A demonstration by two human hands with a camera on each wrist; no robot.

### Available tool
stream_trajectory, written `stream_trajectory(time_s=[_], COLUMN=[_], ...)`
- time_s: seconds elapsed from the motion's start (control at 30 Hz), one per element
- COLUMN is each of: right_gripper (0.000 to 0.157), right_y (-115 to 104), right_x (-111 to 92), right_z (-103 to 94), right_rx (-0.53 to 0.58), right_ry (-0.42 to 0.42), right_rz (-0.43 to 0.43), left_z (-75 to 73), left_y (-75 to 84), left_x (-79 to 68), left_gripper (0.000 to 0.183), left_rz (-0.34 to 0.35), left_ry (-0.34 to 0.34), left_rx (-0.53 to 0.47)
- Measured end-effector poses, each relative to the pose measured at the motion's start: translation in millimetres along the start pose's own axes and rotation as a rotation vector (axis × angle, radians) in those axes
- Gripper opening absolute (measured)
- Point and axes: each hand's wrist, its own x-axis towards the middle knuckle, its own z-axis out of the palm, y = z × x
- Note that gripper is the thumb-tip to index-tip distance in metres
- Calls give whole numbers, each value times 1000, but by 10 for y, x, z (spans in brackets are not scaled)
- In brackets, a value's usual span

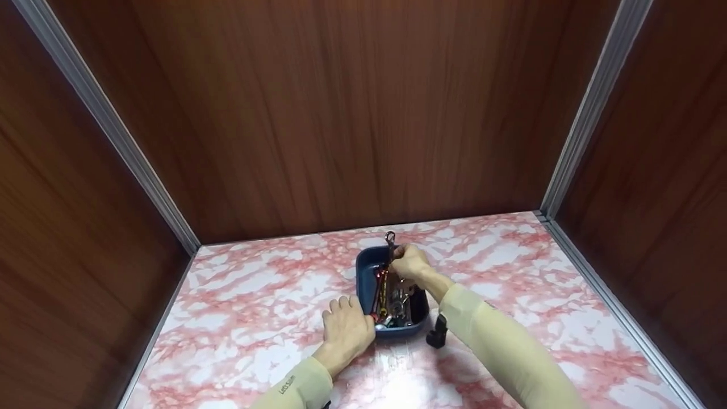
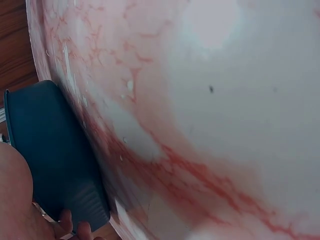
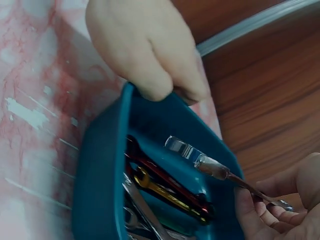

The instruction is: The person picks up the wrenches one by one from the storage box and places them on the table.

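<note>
right hand (image 1: 412, 264) is pinching a wrench (image 1: 390, 238), clearly the nearer hand | wrench is sitting just left of it over the bin (image 1: 397, 332), long axis kinda pointing at the table's (image 1: 255, 307) far edge | left hand (image 1: 348, 326) is gripping the bin's near-left corner

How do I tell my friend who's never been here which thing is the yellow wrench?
On the pink-and-white marbled table sits a blue bin. Inside, look for the yellow wrench, lying between a red wrench and a silver tool. Its yellow-gold colour sets it apart from both.
</note>
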Motion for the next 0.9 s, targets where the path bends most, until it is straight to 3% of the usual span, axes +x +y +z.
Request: stream_trajectory(time_s=[0.27,0.63,0.9], right_gripper=[38,41,42], right_y=[-24,60,155], right_x=[-13,-22,-20], right_z=[-292,-621,-795], right_rx=[106,144,130], right_ry=[-49,-78,-55], right_rz=[15,6,5], left_z=[1,-3,-7], left_y=[-5,-16,-11], left_x=[6,-5,11], left_gripper=[38,36,36], left_rz=[9,-4,-13], left_ry=[4,-6,-4], left_rx=[-23,-39,-42])
